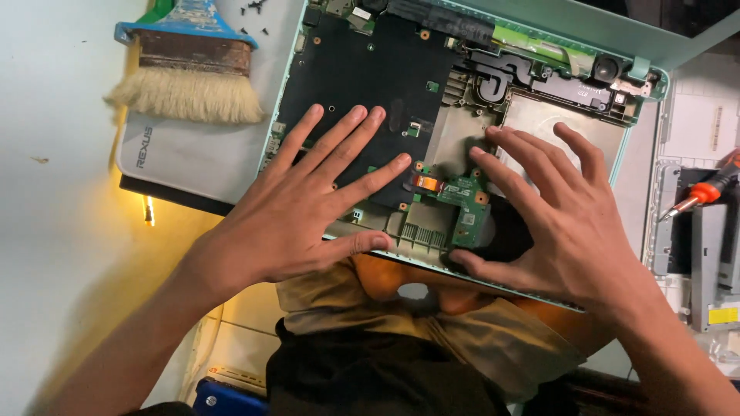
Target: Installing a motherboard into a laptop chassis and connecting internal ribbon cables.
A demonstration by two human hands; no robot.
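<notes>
My left hand (308, 208) lies flat, fingers spread, on the black motherboard (362, 85) in the opened mint laptop shell (655, 58), my right hand (555, 223) splayed just beside it over the small green daughterboard (466, 200) at the shell's near edge, neither grasping anything.

We see open desk (54, 231) across the left of the frame, bare below the brush (185, 73). The opened laptop base (462, 115) fills the centre; our left hand (308, 200) and right hand (547, 223) cover its lower half. At far right, a screwdriver (705, 192) and grey parts (713, 262) crowd the edge. Small screws (253, 9) lie top centre-left.
</notes>
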